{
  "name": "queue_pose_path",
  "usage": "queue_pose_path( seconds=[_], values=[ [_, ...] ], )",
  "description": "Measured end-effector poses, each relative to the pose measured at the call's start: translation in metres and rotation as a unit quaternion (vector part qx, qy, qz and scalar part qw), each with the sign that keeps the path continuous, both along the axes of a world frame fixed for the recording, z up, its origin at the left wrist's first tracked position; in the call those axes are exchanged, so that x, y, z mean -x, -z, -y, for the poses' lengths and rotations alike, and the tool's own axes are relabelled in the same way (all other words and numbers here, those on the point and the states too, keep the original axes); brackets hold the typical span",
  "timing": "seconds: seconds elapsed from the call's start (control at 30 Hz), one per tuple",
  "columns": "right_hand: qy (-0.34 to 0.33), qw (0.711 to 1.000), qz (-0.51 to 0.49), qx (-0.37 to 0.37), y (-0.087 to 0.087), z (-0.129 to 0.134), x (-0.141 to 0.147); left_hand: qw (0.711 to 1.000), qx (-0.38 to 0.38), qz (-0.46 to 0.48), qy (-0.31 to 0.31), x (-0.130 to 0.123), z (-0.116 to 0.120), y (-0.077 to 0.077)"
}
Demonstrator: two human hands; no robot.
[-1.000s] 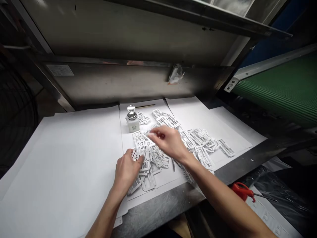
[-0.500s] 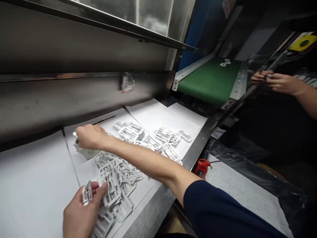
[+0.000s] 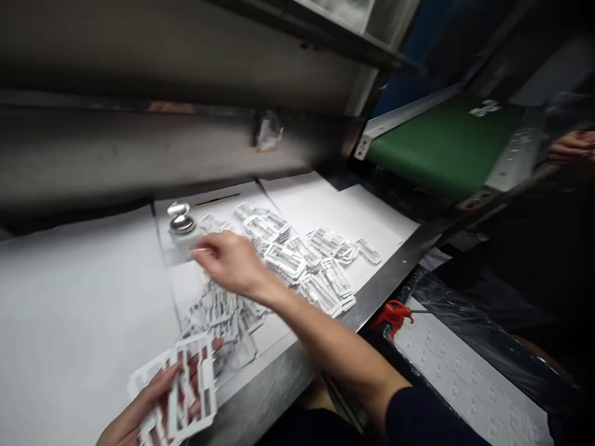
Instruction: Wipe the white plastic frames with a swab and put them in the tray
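Note:
My left hand (image 3: pixel 149 402) grips several white slotted frames (image 3: pixel 204 384) at the bottom left, its fingers showing through the slots. My right hand (image 3: pixel 230 260) is closed in a pinch above the paper-covered bench; what lies between its fingertips is too small and blurred to name. Just left of those fingertips stands a small clear bottle (image 3: pixel 182 238) with its shiny metal lid raised. Beneath and beside my right forearm lie piles of similar white frames (image 3: pixel 320 260) on white paper (image 3: pixel 83 297).
A green conveyor belt (image 3: pixel 432 145) at the upper right carries a few small white pieces. Red-handled cutters (image 3: pixel 394 314) lie by a tray of white sheets (image 3: pixel 474 384). Another person's hand (image 3: pixel 574 145) shows at the right edge. A metal wall (image 3: pixel 139 142) backs the bench.
My right hand has moved right and toward me, off the bottle, which now shows with its lid up. My left hand has turned its frames flatter toward the camera. The view has shifted.

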State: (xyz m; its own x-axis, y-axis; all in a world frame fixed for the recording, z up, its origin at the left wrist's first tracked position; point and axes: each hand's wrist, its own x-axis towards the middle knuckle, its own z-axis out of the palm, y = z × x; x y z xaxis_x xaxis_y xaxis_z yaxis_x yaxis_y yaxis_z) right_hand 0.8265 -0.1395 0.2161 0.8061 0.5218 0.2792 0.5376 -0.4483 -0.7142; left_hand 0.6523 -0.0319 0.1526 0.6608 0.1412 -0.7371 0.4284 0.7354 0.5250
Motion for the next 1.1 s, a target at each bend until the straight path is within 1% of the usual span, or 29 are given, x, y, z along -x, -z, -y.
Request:
queue_pose_path(
  seconds=[0.03, 0.1, 0.17, 0.2, 0.23, 0.3, 0.4, 0.47, 0.5, 0.57, 0.63, 0.73, 0.8, 1.1],
  values=[
    [-0.008, 0.998, -0.034, -0.049, 0.003, 0.016, 0.015, 1.0, 0.03, 0.0, -0.005, 0.005, 0.008, -0.008],
    [-0.025, 0.986, -0.122, -0.108, 0.009, 0.046, 0.042, 0.999, 0.037, 0.012, -0.025, 0.011, 0.02, -0.017],
    [-0.024, 0.968, -0.211, -0.131, 0.014, 0.069, 0.062, 0.997, 0.071, 0.042, -0.01, 0.016, 0.026, -0.018],
    [-0.017, 0.963, -0.232, -0.133, 0.016, 0.076, 0.071, 0.995, 0.086, 0.053, 0.002, 0.018, 0.029, -0.016],
    [-0.017, 0.962, -0.24, -0.131, 0.018, 0.08, 0.08, 0.993, 0.098, 0.06, 0.015, 0.02, 0.03, -0.014],
    [-0.022, 0.968, -0.219, -0.121, 0.019, 0.08, 0.095, 0.992, 0.102, 0.064, 0.027, 0.024, 0.034, -0.01],
    [-0.068, 0.983, -0.148, -0.081, 0.021, 0.071, 0.11, 0.994, 0.076, 0.071, 0.025, 0.027, 0.039, -0.009],
    [-0.083, 0.989, -0.113, -0.049, 0.022, 0.067, 0.115, 0.995, 0.058, 0.077, 0.03, 0.029, 0.041, -0.01],
    [-0.078, 0.991, -0.107, -0.034, 0.023, 0.068, 0.115, 0.995, 0.052, 0.078, 0.035, 0.031, 0.041, -0.011],
    [-0.055, 0.992, -0.11, -0.01, 0.026, 0.073, 0.115, 0.995, 0.045, 0.075, 0.041, 0.034, 0.04, -0.011],
    [-0.029, 0.992, -0.121, -0.002, 0.03, 0.081, 0.113, 0.996, 0.041, 0.071, 0.047, 0.036, 0.038, -0.011],
    [0.003, 0.991, -0.132, -0.02, 0.033, 0.091, 0.112, 0.995, 0.03, 0.069, 0.06, 0.036, 0.039, -0.011],
    [0.013, 0.99, -0.139, -0.034, 0.033, 0.093, 0.113, 0.996, 0.019, 0.065, 0.065, 0.035, 0.04, -0.012],
    [0.009, 0.988, -0.145, -0.046, 0.03, 0.088, 0.116, 0.996, -0.042, 0.039, 0.061, 0.036, 0.045, -0.019]
  ],
)
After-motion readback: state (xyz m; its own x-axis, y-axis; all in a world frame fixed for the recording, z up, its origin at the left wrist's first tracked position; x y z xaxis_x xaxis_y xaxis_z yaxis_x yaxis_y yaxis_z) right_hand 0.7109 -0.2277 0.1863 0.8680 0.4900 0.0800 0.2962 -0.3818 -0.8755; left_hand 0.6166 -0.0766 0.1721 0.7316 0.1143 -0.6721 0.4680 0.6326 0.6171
